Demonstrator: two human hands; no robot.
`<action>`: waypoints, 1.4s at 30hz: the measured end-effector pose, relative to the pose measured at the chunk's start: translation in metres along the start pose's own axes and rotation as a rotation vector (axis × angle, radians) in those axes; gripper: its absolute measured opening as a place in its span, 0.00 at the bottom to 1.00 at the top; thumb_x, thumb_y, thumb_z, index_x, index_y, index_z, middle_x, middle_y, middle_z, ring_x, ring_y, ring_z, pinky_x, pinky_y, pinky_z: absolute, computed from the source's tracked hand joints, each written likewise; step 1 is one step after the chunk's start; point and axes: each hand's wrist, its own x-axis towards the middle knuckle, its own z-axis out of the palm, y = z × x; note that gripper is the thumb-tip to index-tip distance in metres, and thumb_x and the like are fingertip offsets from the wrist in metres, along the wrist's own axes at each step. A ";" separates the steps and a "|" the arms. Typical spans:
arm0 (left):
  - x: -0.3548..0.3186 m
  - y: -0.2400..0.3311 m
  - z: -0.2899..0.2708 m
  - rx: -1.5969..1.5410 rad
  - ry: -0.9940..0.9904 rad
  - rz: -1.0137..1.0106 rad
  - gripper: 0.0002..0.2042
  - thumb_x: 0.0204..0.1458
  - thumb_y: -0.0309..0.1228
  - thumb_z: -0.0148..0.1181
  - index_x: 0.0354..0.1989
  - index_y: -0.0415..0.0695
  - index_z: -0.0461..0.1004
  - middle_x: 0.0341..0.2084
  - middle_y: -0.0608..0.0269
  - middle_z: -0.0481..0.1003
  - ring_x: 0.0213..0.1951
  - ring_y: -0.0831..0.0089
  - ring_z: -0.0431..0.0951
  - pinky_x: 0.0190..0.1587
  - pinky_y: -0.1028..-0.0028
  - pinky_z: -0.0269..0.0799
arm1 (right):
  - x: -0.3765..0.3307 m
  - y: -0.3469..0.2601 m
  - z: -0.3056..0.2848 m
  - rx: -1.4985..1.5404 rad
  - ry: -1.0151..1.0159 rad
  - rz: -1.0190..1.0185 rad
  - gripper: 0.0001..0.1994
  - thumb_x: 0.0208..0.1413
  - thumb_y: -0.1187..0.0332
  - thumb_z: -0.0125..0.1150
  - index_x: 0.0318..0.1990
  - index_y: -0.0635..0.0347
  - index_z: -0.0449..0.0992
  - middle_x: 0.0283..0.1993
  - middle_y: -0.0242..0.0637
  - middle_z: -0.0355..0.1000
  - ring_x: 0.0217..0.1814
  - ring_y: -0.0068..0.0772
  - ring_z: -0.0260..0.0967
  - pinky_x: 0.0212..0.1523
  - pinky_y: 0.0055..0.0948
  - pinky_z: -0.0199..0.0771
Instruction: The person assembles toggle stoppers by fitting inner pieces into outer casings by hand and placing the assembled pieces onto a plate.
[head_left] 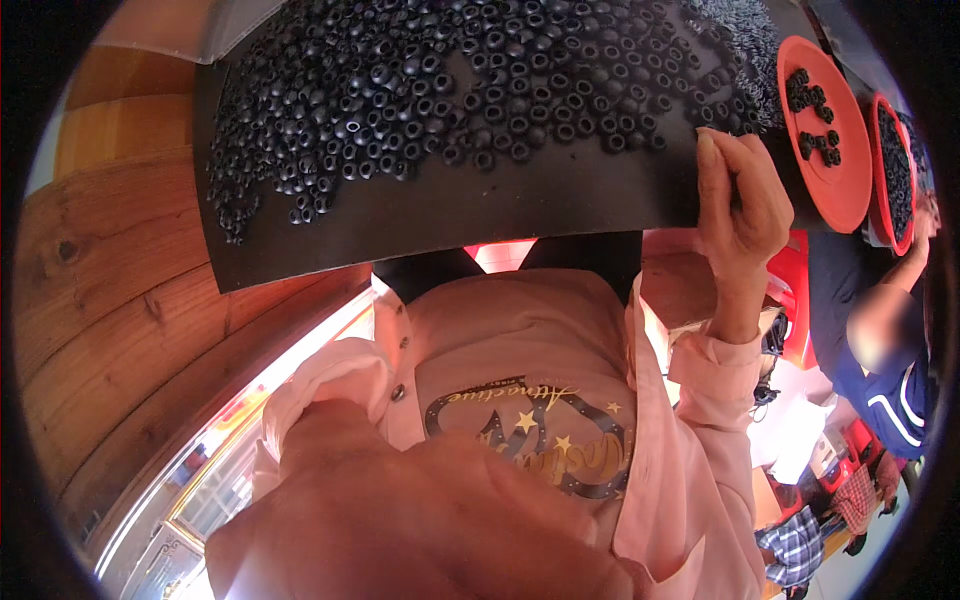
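Many small black ring-shaped pieces (490,90) lie spread over a dark board (560,200). Much finer dark pieces (745,40) are heaped at its far right. My right hand (745,195) is over the board's near right part, thumb and fingertips pinched together beside the rings. Whatever is between those fingertips is too small to make out. My left hand (410,520) is raised close to the camera, in front of my shirt, and its fingers are hidden. Right of my right hand, an orange-red plate (840,190) bears several small clusters of black pieces.
A red basket (880,215) of dark pieces stands beyond the plate. Another person in dark blue (890,400) sits at the right, a hand near that basket. Wooden planks (110,260) border the board on the left. A translucent container (180,25) touches the far left corner.
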 end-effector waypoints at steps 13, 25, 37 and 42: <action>0.003 0.010 0.000 0.321 0.133 -0.025 0.06 0.38 0.32 0.66 0.19 0.46 0.75 0.22 0.69 0.74 0.17 0.80 0.66 0.21 0.74 0.64 | 0.002 -0.003 0.003 0.031 0.021 -0.048 0.04 0.51 0.84 0.59 0.35 0.71 0.76 0.23 0.35 0.65 0.22 0.20 0.57 0.22 0.18 0.55; -0.029 0.030 0.041 0.567 0.602 0.093 0.08 0.31 0.35 0.66 0.24 0.56 0.79 0.28 0.82 0.76 0.24 0.83 0.66 0.28 0.79 0.62 | 0.003 0.001 0.001 0.026 0.036 0.021 0.05 0.49 0.82 0.61 0.34 0.66 0.76 0.19 0.34 0.61 0.18 0.23 0.57 0.18 0.22 0.54; -0.022 -0.071 -0.037 0.993 0.319 0.289 0.15 0.35 0.17 0.60 0.37 0.33 0.74 0.35 0.51 0.75 0.28 0.60 0.75 0.29 0.69 0.70 | 0.005 0.000 0.001 0.001 0.017 0.092 0.04 0.48 0.77 0.63 0.33 0.61 0.76 0.22 0.40 0.65 0.20 0.40 0.65 0.20 0.32 0.63; -0.020 -0.078 -0.039 1.108 0.299 0.219 0.11 0.36 0.21 0.61 0.32 0.37 0.73 0.30 0.58 0.72 0.30 0.63 0.73 0.30 0.70 0.68 | 0.008 -0.001 0.000 0.027 0.010 0.026 0.05 0.49 0.83 0.61 0.34 0.67 0.76 0.19 0.36 0.62 0.18 0.25 0.59 0.19 0.22 0.55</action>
